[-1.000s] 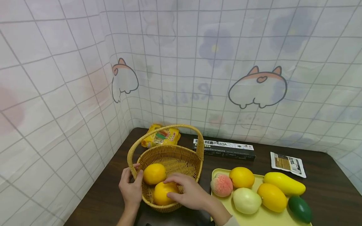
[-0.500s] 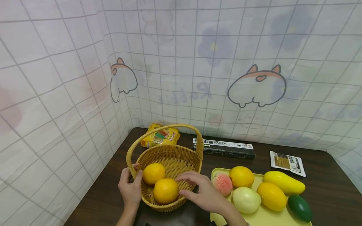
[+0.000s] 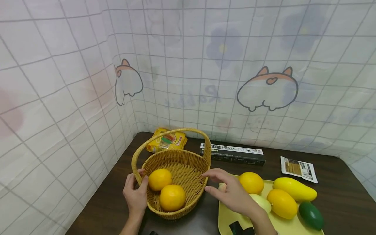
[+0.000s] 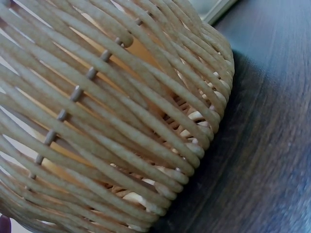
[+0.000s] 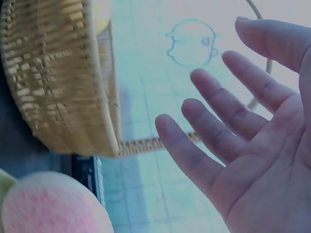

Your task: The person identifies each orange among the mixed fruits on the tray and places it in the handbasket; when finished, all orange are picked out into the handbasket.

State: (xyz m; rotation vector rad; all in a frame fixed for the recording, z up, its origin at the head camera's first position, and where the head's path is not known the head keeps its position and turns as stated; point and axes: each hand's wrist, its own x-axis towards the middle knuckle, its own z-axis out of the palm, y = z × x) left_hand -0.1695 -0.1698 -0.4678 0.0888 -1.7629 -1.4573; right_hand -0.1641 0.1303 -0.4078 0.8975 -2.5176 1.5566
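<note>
My left hand (image 3: 136, 195) grips the left side of a woven basket (image 3: 191, 178), where its tall handle (image 3: 185, 130) meets the rim. Two orange-yellow fruits lie in the basket, a rear one (image 3: 160, 179) and a front one (image 3: 172, 197). My right hand (image 3: 232, 193) hovers between the basket's right rim and the yellow tray (image 3: 224, 225), fingers spread with nothing in them. A pink-and-cream peach (image 5: 56, 206) sits below it in the right wrist view; the hand mostly hides it in the head view. In the left wrist view, basket weave (image 4: 107, 111) fills most of the frame.
The tray also bears a pale green fruit (image 3: 262, 203), two orange-yellow fruits (image 3: 251, 183), a long yellow mango (image 3: 295, 189) and a dark green oval fruit (image 3: 311, 216). Behind lie a yellow snack bag (image 3: 173, 142), a black pasta box (image 3: 233, 155) and a flat packet (image 3: 299, 169).
My right hand has let go of the front orange-yellow fruit, left it in the basket and moved right, out over the tray's edge. The left hand keeps its hold on the basket.
</note>
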